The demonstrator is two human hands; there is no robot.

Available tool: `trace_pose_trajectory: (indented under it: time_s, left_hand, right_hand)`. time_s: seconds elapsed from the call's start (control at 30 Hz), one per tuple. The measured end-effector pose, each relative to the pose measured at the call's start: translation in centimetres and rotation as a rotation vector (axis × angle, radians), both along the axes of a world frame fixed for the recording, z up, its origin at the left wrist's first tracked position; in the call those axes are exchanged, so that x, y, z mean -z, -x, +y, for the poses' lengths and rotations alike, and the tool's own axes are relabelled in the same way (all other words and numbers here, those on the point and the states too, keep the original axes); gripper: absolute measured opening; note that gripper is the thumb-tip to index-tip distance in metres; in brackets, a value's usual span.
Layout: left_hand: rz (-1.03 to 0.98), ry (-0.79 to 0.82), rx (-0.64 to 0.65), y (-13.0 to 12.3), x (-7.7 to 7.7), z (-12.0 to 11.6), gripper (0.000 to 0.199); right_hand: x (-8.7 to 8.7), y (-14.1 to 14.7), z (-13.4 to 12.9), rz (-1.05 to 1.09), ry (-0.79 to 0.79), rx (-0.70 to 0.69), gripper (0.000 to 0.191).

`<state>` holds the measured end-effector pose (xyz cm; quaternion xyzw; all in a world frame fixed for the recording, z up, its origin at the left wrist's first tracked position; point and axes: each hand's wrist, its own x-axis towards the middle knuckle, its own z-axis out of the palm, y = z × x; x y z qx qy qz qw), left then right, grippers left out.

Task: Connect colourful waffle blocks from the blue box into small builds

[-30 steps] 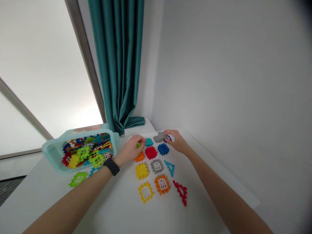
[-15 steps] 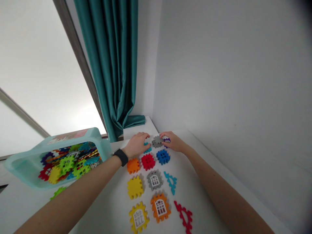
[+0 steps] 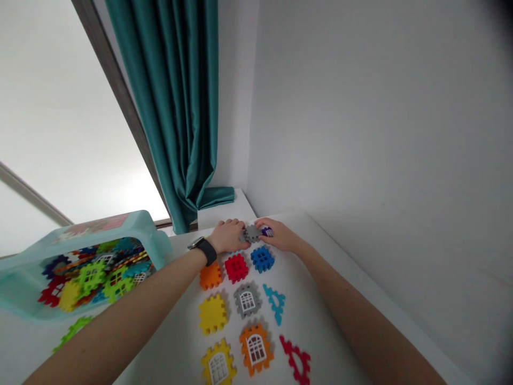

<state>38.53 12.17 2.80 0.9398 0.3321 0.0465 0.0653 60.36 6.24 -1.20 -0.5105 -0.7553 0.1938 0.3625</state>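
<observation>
At the far end of the white table, a grey notched building block (image 3: 252, 233) sits between my two hands. My left hand (image 3: 229, 236), wearing a dark watch, closes its fingers and thumb on the block's left side. From the right, my right hand (image 3: 278, 235) pinches its other edge. A purple block with a white window (image 3: 266, 231) shows within the right hand's curl. Just nearer lie a blue block (image 3: 262, 259), a red one (image 3: 236, 268) and an orange one (image 3: 210, 276), partly behind my left wrist. The light-blue piece by the left hand is mostly hidden.
Nearer lie a yellow block (image 3: 213, 314), grey (image 3: 247, 300) and orange (image 3: 256, 348) window blocks, and blue (image 3: 274, 303) and red (image 3: 295, 360) triangular pieces. A pale teal bin (image 3: 150, 235) of mixed pieces stands left. A wall borders the right; a green curtain hangs behind.
My left hand has moved right, off the light-blue piece and onto the grey block. My right hand stays at the block's other side. The view has shifted slightly.
</observation>
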Motion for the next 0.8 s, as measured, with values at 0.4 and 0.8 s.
trace_pose_trajectory:
  time_s: [0.4,0.8]
  left_hand:
    - [0.047,-0.072,-0.001,-0.56,0.22,-0.14,0.047]
    - [0.078,-0.088,-0.011,-0.7,0.22,-0.48,0.045]
  right_hand:
    - [0.21,-0.1,-0.15,-0.078,-0.033,-0.015,0.026]
    - [0.52,-0.21,0.13,-0.121,-0.033,-0.044,0.021]
